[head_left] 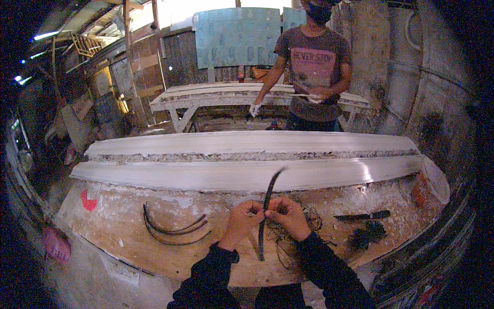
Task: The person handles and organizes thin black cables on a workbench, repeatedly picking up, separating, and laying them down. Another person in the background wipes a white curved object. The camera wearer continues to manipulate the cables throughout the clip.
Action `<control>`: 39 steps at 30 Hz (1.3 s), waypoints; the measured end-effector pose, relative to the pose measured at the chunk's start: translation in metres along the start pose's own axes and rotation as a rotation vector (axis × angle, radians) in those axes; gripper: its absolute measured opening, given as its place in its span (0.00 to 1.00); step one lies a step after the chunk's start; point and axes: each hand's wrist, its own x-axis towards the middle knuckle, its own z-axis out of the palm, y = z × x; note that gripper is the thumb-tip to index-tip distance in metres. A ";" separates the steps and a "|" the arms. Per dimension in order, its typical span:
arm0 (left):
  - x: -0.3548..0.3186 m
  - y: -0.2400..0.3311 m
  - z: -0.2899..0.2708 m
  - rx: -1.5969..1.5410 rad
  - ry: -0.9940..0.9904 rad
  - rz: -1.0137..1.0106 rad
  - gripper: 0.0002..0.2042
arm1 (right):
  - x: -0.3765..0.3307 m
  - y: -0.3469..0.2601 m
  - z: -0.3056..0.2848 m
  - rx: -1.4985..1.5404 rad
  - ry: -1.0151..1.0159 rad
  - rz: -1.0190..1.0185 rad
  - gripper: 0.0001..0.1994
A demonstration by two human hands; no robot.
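Note:
Above the wooden work table, a dark, slightly curved flat strip stands nearly upright between my hands. The thumb and fingers of my left hand pinch it from one side at mid-length. My right hand pinches at the same spot from the other side; its fingertips partly hide what they grip. Beneath and beside the right hand lies a loose tangle of thin dark cord. Several similar curved dark strips rest on the table left of my left hand.
Two long white moulded lengths span the table's far side. Toward the right lie a black-handled knife, a dark frayed bundle and a whitish container. A red scrap lies left. A masked co-worker stands beyond, by another bench.

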 end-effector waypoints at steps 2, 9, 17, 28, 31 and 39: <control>-0.002 0.006 0.001 0.041 -0.017 -0.038 0.04 | 0.002 0.003 -0.001 0.007 -0.013 0.011 0.07; -0.006 0.018 0.001 0.079 0.009 0.054 0.05 | 0.006 0.026 -0.004 -0.097 0.028 -0.084 0.06; -0.003 0.004 0.005 -0.170 -0.033 -0.104 0.04 | 0.005 0.017 -0.005 0.050 0.002 -0.033 0.05; -0.004 0.015 -0.004 -0.473 -0.116 -0.321 0.05 | 0.004 0.012 -0.008 0.232 -0.028 0.094 0.06; -0.004 0.018 -0.005 -0.481 -0.116 -0.312 0.05 | 0.004 0.013 -0.008 0.258 -0.025 0.097 0.06; -0.002 0.016 -0.005 -0.414 -0.109 -0.254 0.04 | 0.004 0.010 -0.007 0.181 0.013 0.082 0.08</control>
